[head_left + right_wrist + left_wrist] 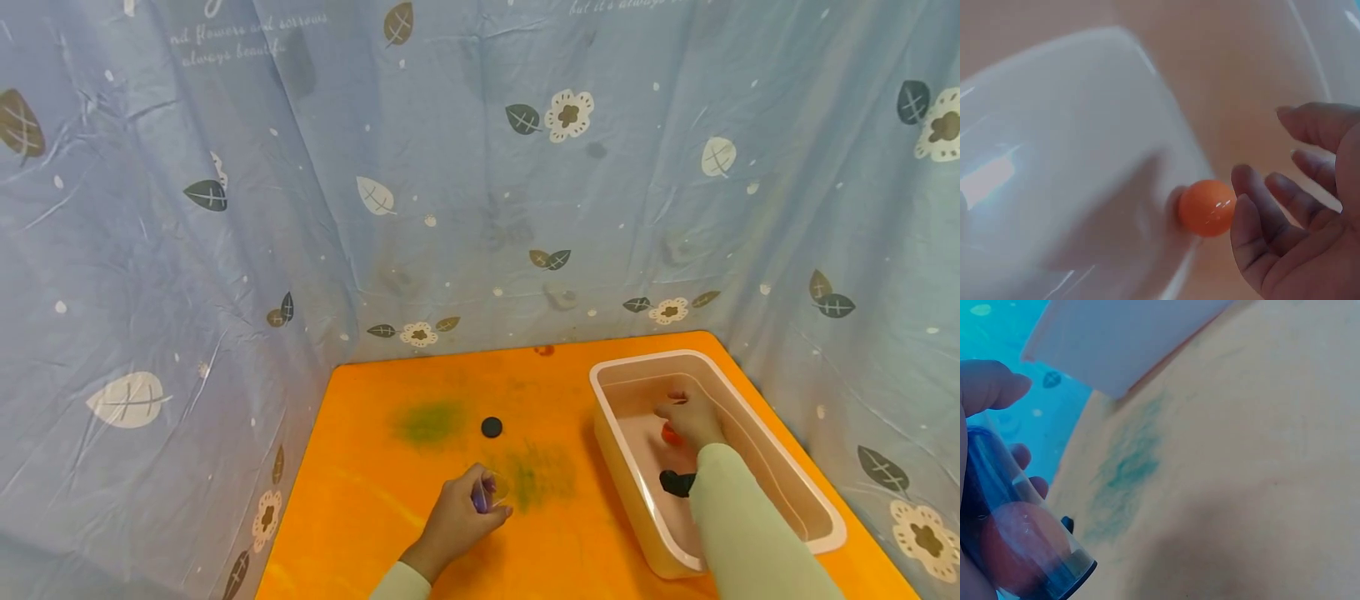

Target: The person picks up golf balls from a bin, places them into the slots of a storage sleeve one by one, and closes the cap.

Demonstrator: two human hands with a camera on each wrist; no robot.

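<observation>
My left hand [480,504] rests on the orange table [360,517] and grips a small clear tube [481,496]. In the left wrist view the tube [1019,534] has a dark rim and an orange ball inside it. My right hand [675,417] is inside the pale plastic bin [630,475], its fingers [1260,206] loosely spread right beside a loose orange ball [1207,207] on the bin floor. That ball [667,433] shows just under the hand in the head view. The hand does not close round it.
A small black cap [491,427] lies on the table beyond my left hand. Green smears [431,421] mark the tabletop. A black object [675,482] lies in the bin by my right sleeve. Blue flowered cloth [480,167] walls the table on three sides.
</observation>
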